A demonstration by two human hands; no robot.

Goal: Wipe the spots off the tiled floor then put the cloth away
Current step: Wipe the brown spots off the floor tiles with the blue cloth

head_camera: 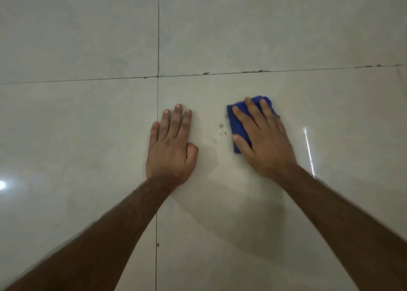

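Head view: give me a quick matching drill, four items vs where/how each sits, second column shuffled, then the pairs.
Column 1:
1. left hand
2. right hand
3. blue cloth
4. brown spots

Column 2:
A. on the tile between the two hands
B. flat on the bare tile, holding nothing
C. pressing down on the cloth with spread fingers
D. pinned under a palm, on the floor

Pairs: 1-B, 2-C, 3-D, 4-A

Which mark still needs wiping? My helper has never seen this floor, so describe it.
On the tile right of the long grout line, look between the left hand and the blue cloth. The largest brown spot lies beside the cloth's left edge, above smaller specks.
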